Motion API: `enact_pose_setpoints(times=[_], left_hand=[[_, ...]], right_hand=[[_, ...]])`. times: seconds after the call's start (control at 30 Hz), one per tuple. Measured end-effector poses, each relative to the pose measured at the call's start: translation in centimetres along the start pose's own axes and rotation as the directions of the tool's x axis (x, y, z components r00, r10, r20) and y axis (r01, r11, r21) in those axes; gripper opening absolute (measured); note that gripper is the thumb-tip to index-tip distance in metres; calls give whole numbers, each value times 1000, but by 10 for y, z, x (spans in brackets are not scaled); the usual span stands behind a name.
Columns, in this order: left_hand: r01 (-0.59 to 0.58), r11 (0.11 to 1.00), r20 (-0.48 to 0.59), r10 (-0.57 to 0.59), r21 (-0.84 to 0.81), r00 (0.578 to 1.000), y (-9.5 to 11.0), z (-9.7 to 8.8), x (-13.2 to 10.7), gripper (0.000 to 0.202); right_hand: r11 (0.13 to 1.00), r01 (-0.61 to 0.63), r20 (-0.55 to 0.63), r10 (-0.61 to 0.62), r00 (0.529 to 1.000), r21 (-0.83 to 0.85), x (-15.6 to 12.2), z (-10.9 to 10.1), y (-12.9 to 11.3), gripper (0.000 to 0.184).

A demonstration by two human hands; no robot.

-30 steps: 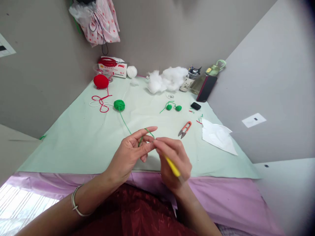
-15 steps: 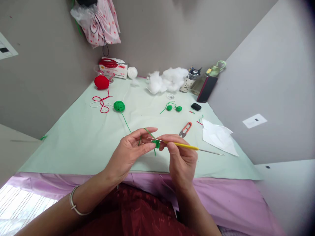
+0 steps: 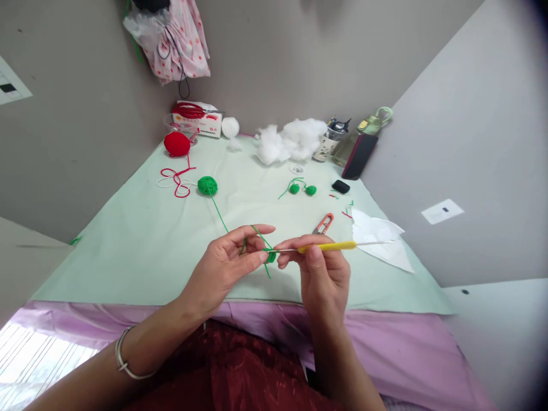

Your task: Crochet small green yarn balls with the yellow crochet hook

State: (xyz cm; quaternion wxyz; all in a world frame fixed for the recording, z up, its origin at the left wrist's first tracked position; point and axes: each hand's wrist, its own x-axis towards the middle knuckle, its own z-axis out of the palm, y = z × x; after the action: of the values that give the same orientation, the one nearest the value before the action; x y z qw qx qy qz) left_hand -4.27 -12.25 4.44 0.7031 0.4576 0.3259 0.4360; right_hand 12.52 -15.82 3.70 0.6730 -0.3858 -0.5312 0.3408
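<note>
The left hand (image 3: 226, 265) pinches the green piece (image 3: 270, 257) between thumb and fingers, its index finger stretched out above the grip with the yarn (image 3: 220, 215) running over it. The right hand (image 3: 325, 277) holds the hook (image 3: 329, 247) by its yellow handle, thumb and fingers closed on it like a pen. The hook's thin shaft reaches left from this hold to the green piece, its tip touching the work; whether it passes through a loop is too small to tell. Its other end sticks out to the right of the right hand, in front of the paper (image 3: 379, 228) in this view. A short green tail (image 3: 268, 273) hangs below the pinch.

From the left hand the yarn leads away and leftward to the green ball (image 3: 208, 185). The snips (image 3: 325, 222) lie just beyond the right hand, partly hidden by it. Farther out from the grips are two small green balls (image 3: 294, 189), with the stuffing (image 3: 291, 141) behind them. The black case (image 3: 341, 186) lies beyond the right hand and a little to its right, the phone (image 3: 361, 157) leaning farther back. The red ball (image 3: 177, 144) sits far beyond the left hand, to its left.
</note>
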Motion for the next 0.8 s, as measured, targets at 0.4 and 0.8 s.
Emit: enact_pose_setpoints(times=[0.4,0.8], left_hand=[[10,998,-36,-12,-67,999,1,7,-1,39],[119,977,47,-112,-175,993,5,4,-1,35]], right_hand=[[493,601,356,-505,787,-629,-17,-1,11,36],[969,177,12,-178,984,-172,-3,11,1,23]])
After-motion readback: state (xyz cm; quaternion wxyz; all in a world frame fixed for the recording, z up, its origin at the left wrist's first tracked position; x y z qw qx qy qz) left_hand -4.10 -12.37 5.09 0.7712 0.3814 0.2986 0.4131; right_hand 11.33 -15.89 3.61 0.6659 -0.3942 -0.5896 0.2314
